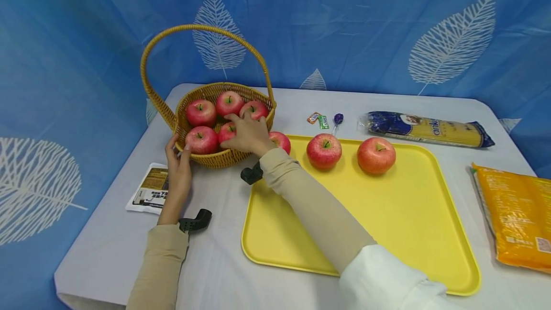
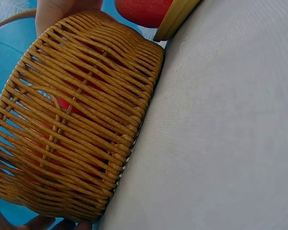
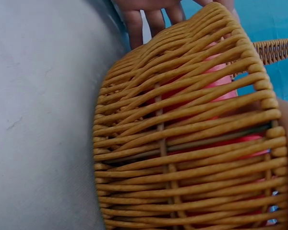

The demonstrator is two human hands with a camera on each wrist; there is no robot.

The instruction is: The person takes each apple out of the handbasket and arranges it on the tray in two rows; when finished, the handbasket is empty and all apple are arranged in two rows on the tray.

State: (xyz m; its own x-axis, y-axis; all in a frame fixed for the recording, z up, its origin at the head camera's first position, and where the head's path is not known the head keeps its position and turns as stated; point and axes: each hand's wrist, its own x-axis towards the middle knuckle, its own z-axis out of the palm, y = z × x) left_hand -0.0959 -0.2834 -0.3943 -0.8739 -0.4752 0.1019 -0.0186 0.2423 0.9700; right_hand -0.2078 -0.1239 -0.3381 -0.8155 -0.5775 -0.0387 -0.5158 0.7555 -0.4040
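A wicker basket (image 1: 215,159) with a tall handle stands at the table's back left and holds several red apples (image 1: 200,112). My right hand (image 1: 247,133) reaches over its near rim, thumb and fingers curled round one apple (image 1: 225,133) inside. My left hand (image 1: 178,166) grips the basket's front-left rim, thumb on one side and fingers on the other. Both wrist views are filled by the basket's woven wall (image 2: 77,120) (image 3: 182,143), red showing through the gaps. Three more apples (image 1: 324,151) (image 1: 376,155) (image 1: 281,141) sit along the far edge of the yellow tray (image 1: 387,224).
A spaghetti packet (image 1: 426,130) lies behind the tray, with small sweets (image 1: 318,118) and a lollipop (image 1: 337,119) to its left. An orange packet (image 1: 516,219) lies at the right edge. A printed leaflet (image 1: 150,188) lies under my left wrist. Blue curtain surrounds the table.
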